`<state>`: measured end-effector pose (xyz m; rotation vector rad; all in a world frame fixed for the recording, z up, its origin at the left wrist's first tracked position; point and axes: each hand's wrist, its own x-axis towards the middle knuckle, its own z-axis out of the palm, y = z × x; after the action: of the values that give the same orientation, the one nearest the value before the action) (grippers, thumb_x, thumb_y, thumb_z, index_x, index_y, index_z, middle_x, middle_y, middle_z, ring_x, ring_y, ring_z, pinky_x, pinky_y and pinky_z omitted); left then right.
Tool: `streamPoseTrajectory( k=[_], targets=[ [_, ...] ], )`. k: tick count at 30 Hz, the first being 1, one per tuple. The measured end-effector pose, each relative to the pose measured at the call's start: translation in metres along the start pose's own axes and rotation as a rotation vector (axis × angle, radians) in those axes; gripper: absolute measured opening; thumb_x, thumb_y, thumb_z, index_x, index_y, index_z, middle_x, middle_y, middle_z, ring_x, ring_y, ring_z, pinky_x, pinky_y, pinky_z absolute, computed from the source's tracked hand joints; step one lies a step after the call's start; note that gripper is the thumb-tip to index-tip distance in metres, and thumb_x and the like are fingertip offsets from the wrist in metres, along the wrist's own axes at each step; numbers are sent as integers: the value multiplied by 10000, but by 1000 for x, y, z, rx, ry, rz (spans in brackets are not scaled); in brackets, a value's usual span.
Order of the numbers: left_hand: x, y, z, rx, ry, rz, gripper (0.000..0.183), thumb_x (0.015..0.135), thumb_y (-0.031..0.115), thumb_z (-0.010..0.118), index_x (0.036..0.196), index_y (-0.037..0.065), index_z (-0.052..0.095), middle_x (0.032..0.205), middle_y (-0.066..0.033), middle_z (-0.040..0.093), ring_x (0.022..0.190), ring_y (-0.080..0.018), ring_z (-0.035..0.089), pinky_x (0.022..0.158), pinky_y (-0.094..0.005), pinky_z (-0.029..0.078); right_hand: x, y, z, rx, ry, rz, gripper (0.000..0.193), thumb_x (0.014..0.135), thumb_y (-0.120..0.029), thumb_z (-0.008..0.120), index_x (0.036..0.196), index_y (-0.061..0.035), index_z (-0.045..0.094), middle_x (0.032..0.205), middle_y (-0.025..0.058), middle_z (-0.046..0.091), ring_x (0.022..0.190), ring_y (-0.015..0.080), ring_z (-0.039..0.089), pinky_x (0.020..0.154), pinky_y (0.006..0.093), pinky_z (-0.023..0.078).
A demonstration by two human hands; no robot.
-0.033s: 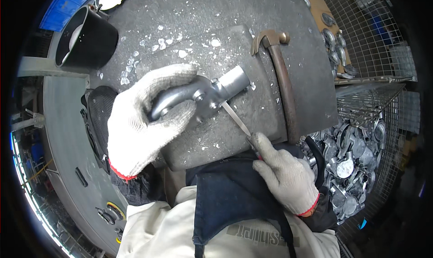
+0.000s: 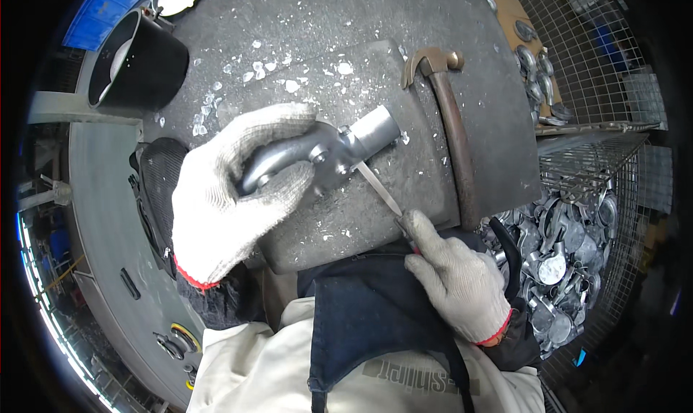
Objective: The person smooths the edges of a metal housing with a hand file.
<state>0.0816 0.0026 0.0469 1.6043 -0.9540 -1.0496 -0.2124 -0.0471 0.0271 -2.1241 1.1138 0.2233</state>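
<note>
My left hand (image 2: pixel 216 196), in a white knit glove with a red cuff, wraps its fingers and thumb around a silvery metal casting (image 2: pixel 373 132). The casting has a curved body, small round bosses and a short tube end pointing to the upper right. It is over a grey block (image 2: pixel 426 175); whether it rests there I cannot tell. In my right hand (image 2: pixel 462 283), gloved alike, is a slim flat metal tool (image 2: pixel 379 187), like a file or scraper. Its tip meets the casting beside a boss. The fingers hide most of its handle, though a bit of red shows.
Right of the block lies a claw hammer (image 2: pixel 452 124) on the dark worktop (image 2: pixel 498 124). Bright metal chips are scattered around. A black bucket (image 2: pixel 155 67) stands at the far left. On the right, a wire basket (image 2: pixel 621 218) holds many castings (image 2: pixel 556 269); more castings (image 2: pixel 538 81) lie above it.
</note>
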Motion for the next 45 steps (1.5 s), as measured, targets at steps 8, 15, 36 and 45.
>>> streamPoseTrajectory(
  k=[8,15,36,45],
  targets=[
    [2,-9,0,-11,-23,73,562,855,17,801,1392,-72,661,1282,-200,761,1203,-252,737,1082,-368,564,3,-1,8,7,9,-12,601,1046,-417,690,1613,-280,544,791,162,645,670,396,721,638,511,601],
    [-4,-15,4,36,74,24,632,820,61,848,1402,-81,647,1321,-217,741,1225,-279,731,1102,-394,560,7,14,18,224,6,-51,614,1073,-388,662,1637,-205,502,830,173,691,712,397,731,661,498,609],
    [-3,-14,10,237,192,74,624,850,76,904,1395,-78,640,1294,-217,747,1171,-285,752,1047,-404,603,26,38,22,1483,-596,232,692,1175,-393,502,1752,-141,217,809,68,659,589,110,595,511,256,500],
    [-8,-13,7,228,165,44,660,844,49,895,1429,-74,616,1347,-218,720,1210,-276,733,1071,-406,587,11,21,18,676,-135,-16,628,1111,-385,614,1652,-110,453,1173,208,779,1062,380,781,916,427,627]
  ],
)
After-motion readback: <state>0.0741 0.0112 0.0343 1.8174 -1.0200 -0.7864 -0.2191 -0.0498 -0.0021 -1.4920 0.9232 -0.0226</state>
